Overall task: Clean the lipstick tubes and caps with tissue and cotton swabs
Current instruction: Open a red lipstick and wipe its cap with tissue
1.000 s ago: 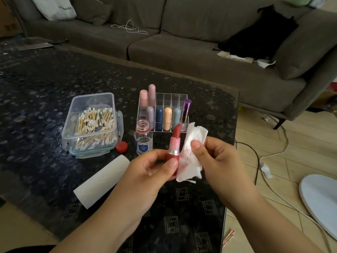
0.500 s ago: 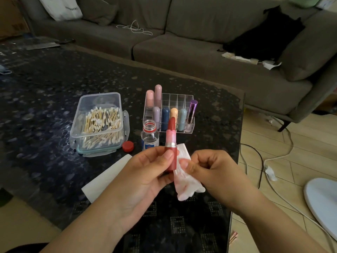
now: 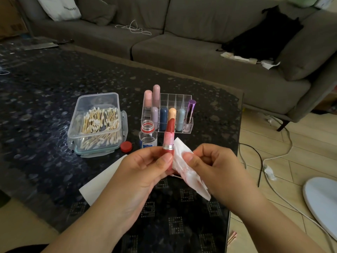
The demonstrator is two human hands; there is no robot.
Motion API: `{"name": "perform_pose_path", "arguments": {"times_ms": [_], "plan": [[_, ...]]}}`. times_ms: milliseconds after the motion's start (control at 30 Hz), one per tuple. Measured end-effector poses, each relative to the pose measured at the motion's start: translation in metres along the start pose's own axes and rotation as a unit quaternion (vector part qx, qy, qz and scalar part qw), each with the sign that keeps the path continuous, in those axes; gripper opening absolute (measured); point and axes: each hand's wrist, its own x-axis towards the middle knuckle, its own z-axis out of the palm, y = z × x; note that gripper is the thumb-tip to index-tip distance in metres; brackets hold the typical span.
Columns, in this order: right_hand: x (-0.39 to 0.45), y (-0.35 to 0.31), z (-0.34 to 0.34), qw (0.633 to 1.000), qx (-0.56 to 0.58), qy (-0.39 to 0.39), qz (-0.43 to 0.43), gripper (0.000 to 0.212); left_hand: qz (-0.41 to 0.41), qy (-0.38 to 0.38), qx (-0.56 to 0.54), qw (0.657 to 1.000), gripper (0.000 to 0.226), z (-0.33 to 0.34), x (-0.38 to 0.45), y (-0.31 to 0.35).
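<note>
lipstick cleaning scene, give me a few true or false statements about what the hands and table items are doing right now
1. The left hand holds the open red lipstick tube upright. True.
2. The right hand pinches a cotton swab. False: it pinches a stained white tissue.
3. The small clear glass bottle has its cap on. False: it is open, and the round red cap lies on the table beside it.
4. The clear plastic box holds cotton swabs. True.
5. The clear acrylic organiser holds no lipsticks. False: several capped tubes stand in it.
</note>
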Motion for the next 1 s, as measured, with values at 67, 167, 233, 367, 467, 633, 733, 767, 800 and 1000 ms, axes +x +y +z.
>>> {"name": "perform_pose_path", "arguments": {"times_ms": [67, 167, 233, 367, 467, 633, 733, 767, 800, 1000], "plan": [[0.001, -0.001, -0.002, 1.000, -0.012, 0.013, -0.005, 0.024, -0.002, -0.007, 0.015, 1.000, 0.022, -0.001, -0.001, 0.002], [0.000, -0.003, -0.006, 1.000, 0.002, -0.009, -0.011, 0.014, 0.006, -0.009, 0.031, 0.999, 0.017, -0.001, 0.000, 0.002], [-0.002, -0.003, -0.011, 0.998, 0.028, -0.048, -0.002, 0.011, 0.012, -0.003, 0.018, 1.000, 0.018, -0.001, 0.001, 0.001], [-0.003, 0.002, -0.013, 0.996, 0.057, -0.071, -0.009, 0.012, 0.009, 0.002, 0.008, 1.000, 0.023, 0.000, -0.001, 0.000], [-0.001, 0.004, -0.012, 0.998, 0.059, -0.007, -0.012, 0.020, 0.016, 0.006, 0.055, 0.998, 0.024, 0.002, -0.003, 0.000], [-0.001, 0.000, -0.012, 0.997, 0.065, 0.016, -0.043, 0.023, 0.060, 0.014, 0.168, 0.984, 0.028, 0.005, -0.004, -0.003], [-0.004, -0.006, -0.011, 0.991, 0.122, -0.028, -0.057, 0.027, 0.067, 0.008, 0.164, 0.984, 0.027, 0.006, -0.003, -0.006], [-0.004, -0.007, -0.010, 0.988, 0.141, -0.035, -0.055, 0.027, 0.067, 0.006, 0.159, 0.985, 0.027, 0.007, -0.003, -0.007], [-0.005, -0.007, -0.009, 0.985, 0.159, -0.039, -0.052, 0.026, 0.069, 0.004, 0.153, 0.986, 0.028, 0.008, -0.003, -0.007], [-0.004, -0.002, -0.004, 0.983, 0.160, 0.049, -0.077, 0.020, 0.082, 0.010, 0.114, 0.990, 0.028, 0.009, -0.004, -0.007]]}}
